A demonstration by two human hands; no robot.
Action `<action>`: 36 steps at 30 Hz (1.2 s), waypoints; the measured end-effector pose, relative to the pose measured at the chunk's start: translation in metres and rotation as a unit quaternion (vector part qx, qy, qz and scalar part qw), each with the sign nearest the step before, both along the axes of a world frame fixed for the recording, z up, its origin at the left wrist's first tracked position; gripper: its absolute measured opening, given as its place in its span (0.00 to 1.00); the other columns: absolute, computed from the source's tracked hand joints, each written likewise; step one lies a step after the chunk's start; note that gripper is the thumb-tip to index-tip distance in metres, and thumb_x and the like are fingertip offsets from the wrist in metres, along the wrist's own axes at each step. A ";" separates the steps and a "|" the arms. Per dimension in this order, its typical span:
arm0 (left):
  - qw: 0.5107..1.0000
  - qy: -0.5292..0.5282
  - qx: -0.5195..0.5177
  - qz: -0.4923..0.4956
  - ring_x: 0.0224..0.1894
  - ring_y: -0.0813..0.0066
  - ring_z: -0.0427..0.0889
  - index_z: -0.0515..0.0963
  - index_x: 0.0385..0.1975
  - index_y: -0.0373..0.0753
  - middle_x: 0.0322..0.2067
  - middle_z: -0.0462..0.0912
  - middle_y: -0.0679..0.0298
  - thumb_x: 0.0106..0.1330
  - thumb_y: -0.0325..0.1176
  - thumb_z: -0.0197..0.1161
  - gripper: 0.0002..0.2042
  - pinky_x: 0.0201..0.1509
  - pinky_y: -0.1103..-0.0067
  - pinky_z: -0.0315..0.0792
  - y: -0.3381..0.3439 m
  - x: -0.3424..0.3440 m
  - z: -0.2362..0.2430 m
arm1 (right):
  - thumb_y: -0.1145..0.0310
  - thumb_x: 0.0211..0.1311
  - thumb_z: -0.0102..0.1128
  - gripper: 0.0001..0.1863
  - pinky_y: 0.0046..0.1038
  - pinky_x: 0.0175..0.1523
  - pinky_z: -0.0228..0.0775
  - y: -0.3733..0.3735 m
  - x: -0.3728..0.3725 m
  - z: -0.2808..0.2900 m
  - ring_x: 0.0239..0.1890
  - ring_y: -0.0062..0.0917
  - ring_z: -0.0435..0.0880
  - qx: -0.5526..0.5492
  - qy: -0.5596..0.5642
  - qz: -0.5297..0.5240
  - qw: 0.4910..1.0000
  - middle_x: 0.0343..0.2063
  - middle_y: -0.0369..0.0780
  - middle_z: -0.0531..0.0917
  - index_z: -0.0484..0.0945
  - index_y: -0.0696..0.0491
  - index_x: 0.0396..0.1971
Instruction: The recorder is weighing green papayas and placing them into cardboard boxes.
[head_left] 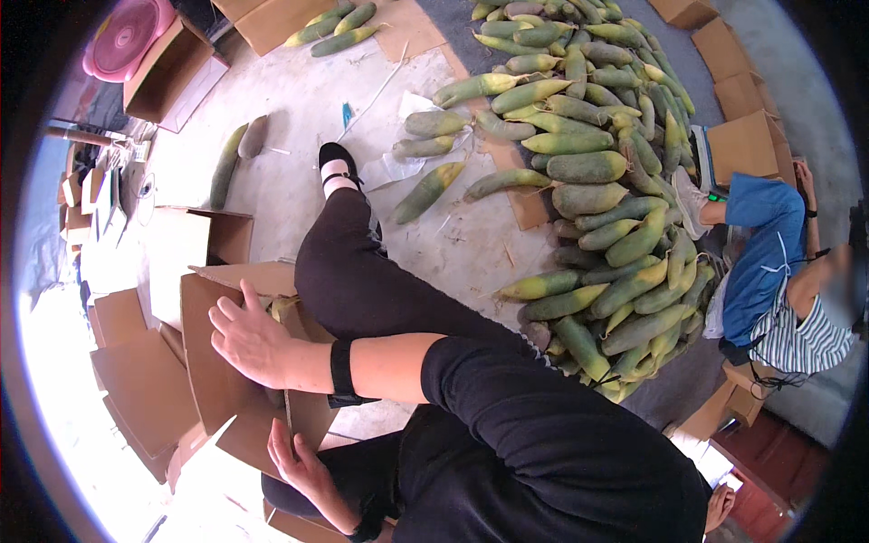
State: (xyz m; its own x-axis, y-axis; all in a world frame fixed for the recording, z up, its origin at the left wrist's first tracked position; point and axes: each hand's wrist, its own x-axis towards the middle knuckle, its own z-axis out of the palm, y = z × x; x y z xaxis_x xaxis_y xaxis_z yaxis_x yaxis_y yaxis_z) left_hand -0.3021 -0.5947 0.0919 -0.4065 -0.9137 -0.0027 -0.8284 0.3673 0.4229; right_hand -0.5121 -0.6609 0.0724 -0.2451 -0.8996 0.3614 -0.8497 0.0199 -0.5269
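Note:
An open cardboard box (204, 353) stands at the left by my bent legs. My right hand (253, 342), with a black band on its wrist, reaches across over the box, fingers spread and holding nothing. Below it my left hand (306, 469) is beside the box's near wall with its fingers stretched out; whether they touch the cardboard I cannot tell. A pale yellowish piece (288, 312), partly hidden, shows inside the box behind my right hand. The rest of the box's contents is mostly covered by my arm.
A large heap of green radishes (588, 167) lies right of my outstretched leg, with a loose radish (430, 192) nearby. Two more lie at the left (226, 167). Several cardboard boxes (136, 371) stand around. Another person (769, 244) sits at the right; a hand (720, 507) shows lower right.

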 end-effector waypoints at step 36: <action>0.982 -0.083 -0.168 -0.024 0.46 0.58 0.75 0.71 0.54 0.39 0.40 0.79 0.58 0.59 0.39 0.61 0.23 0.57 0.65 0.62 0.004 -0.003 -0.017 | 0.72 0.49 0.56 0.07 0.39 0.55 0.55 -0.018 0.008 -0.006 0.48 0.30 0.71 0.002 0.000 -0.050 0.999 0.35 0.38 0.76 0.80 0.51 0.29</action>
State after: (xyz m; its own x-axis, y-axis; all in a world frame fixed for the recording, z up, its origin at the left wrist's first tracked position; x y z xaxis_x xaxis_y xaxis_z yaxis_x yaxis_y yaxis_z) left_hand -0.3048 -0.5908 0.0749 -0.4689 -0.8540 0.2253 -0.8537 0.5036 0.1325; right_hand -0.5038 -0.6786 0.0666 -0.3332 -0.8725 0.3574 -0.8432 0.1062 -0.5270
